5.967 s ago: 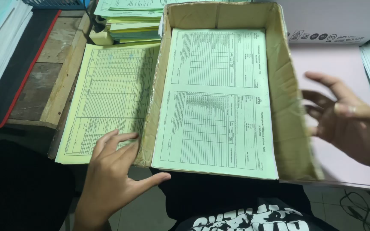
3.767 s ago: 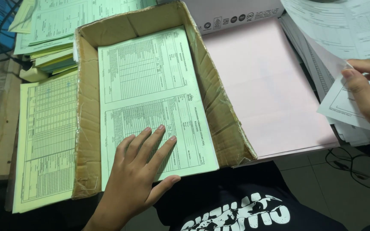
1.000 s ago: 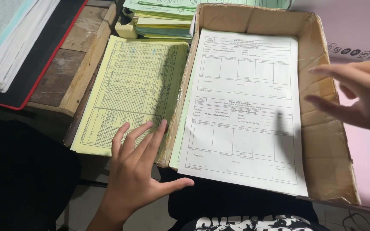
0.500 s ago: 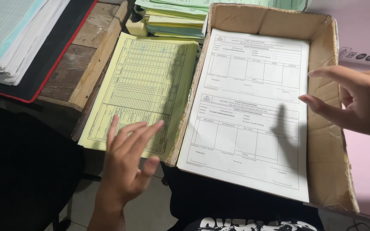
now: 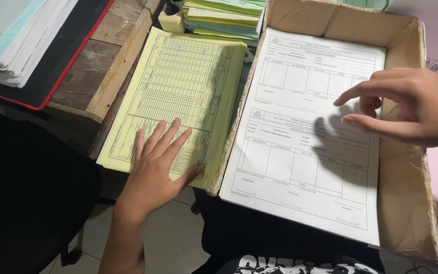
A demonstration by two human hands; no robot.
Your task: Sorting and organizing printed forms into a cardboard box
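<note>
The left hand (image 5: 158,167) lies flat, fingers spread, on the yellow form stack (image 5: 178,96) beside the cardboard box (image 5: 406,203), while the right hand (image 5: 411,109) hovers with loose, empty fingers just above the white forms (image 5: 300,152) lying lengthwise inside it.

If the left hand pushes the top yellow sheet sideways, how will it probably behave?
The yellow sheet looks thin, so it would probably slide easily off its pile and bend rather than stay stiff. The left hand lies flat on its lower end, which overhangs the table edge, so that end may droop.
</note>
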